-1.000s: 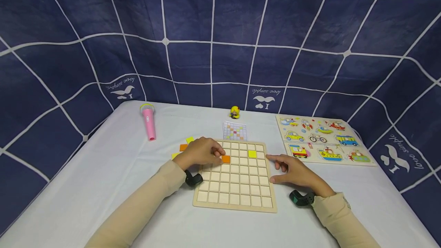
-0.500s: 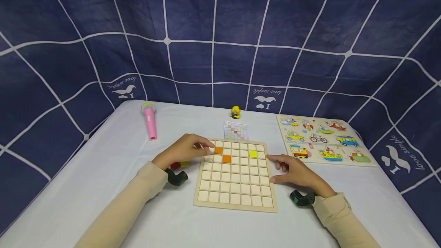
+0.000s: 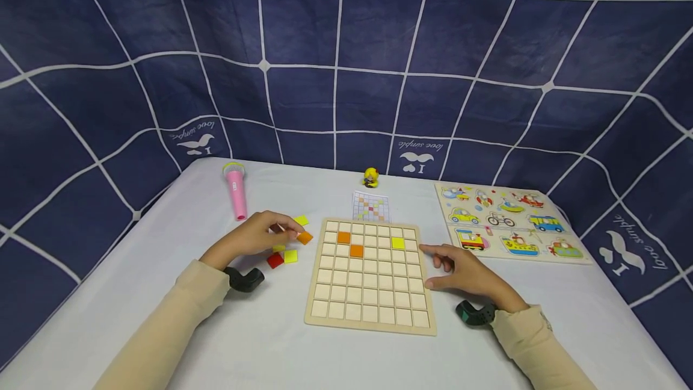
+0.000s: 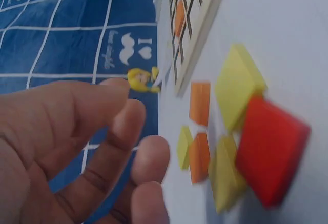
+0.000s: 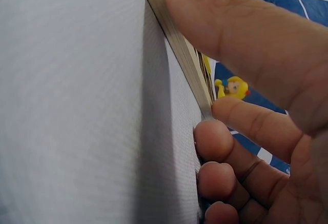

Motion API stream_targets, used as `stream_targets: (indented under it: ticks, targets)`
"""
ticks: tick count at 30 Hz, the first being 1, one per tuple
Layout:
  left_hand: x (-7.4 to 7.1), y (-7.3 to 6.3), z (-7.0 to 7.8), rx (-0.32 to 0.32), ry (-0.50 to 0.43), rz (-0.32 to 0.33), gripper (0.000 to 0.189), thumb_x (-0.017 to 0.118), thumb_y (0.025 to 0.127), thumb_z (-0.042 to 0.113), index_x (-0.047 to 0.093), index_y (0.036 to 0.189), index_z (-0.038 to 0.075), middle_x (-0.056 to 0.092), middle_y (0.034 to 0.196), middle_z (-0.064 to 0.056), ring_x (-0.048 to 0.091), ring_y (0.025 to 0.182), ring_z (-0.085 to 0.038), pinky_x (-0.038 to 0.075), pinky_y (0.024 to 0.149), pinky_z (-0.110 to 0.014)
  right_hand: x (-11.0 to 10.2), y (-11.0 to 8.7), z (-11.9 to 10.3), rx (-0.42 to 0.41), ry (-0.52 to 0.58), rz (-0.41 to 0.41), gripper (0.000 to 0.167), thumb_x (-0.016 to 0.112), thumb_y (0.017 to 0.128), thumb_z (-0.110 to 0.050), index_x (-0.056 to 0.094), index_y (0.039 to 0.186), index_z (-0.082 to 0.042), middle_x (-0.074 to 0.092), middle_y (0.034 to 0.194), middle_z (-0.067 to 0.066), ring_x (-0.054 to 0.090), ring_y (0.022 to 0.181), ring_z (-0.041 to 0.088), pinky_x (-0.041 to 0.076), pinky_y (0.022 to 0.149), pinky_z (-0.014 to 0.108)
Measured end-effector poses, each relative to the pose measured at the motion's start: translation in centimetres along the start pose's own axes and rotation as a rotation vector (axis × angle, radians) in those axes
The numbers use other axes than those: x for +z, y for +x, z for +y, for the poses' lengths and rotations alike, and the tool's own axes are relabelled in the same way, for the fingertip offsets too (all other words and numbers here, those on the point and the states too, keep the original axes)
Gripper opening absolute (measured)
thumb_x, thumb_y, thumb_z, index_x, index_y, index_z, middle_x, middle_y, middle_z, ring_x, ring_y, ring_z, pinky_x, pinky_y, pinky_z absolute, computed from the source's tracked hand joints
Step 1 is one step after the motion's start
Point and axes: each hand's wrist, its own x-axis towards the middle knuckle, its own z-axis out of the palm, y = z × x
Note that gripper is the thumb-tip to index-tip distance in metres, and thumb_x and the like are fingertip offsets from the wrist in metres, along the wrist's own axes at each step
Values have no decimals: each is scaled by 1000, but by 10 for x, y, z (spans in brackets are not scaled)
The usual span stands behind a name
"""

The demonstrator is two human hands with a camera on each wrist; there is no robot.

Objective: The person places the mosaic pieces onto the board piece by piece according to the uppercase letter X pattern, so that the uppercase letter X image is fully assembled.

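My left hand (image 3: 251,235) hovers over loose square tiles left of a wooden grid board (image 3: 370,295). Its fingers are loosely bent, with nothing between them in the left wrist view. Near its fingertips lies an orange tile (image 3: 305,238); another orange tile (image 4: 199,157), a red tile (image 4: 271,151) and several yellow tiles (image 4: 239,86) are around it. Two orange tiles (image 3: 343,238) and one yellow tile (image 3: 397,243) sit in cells of the board. At the board's right edge, my right hand (image 3: 465,269) rests its thumb and index fingertip against the wooden rim (image 5: 177,44).
A printed coloured grid card (image 3: 370,206) lies behind the board, with a small yellow-haired figurine (image 3: 370,177) farther back. On the far left is a pink toy microphone (image 3: 236,192). A wooden vehicle puzzle (image 3: 509,221) lies at the right. A blue curtain (image 3: 303,101) surrounds the table.
My left hand has left an orange tile in an upper-left cell, beside the earlier orange one, and moved left to the loose tiles. The right hand has stayed at the board's edge.
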Motion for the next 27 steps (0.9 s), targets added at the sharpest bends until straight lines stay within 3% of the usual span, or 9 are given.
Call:
stream_targets:
  ticks: [8,15,20,27]
  targets:
    - [-5,-10,-6,-122,58,9,29,64,98,-3,79,122,2,79,116,-9,65,99,-25,56,90,-41,0,0,0,-1,6,0,75,93,85,-15,59,146,10,53,96,2,45,80,12,38,71,27]
    - [0,-12,-8,-181,151,-3,34,69,87,-12,79,115,4,77,113,-9,63,98,-26,56,96,-49,-1,-1,-2,-13,13,-3,73,93,86,-14,59,146,11,54,96,3,46,79,12,39,71,27]
    - [1,-13,-10,-207,153,-21,35,72,86,-10,78,118,3,74,111,-7,61,95,-23,57,92,-43,-1,-1,-4,-3,14,-5,74,93,86,-15,59,146,11,54,96,2,45,79,12,38,71,27]
    - [-1,-15,-13,-185,147,-30,28,79,89,-2,76,117,2,70,102,-4,60,90,-20,55,86,-35,-1,-1,-4,0,13,-6,74,93,86,-15,59,146,10,54,96,2,45,80,13,38,71,27]
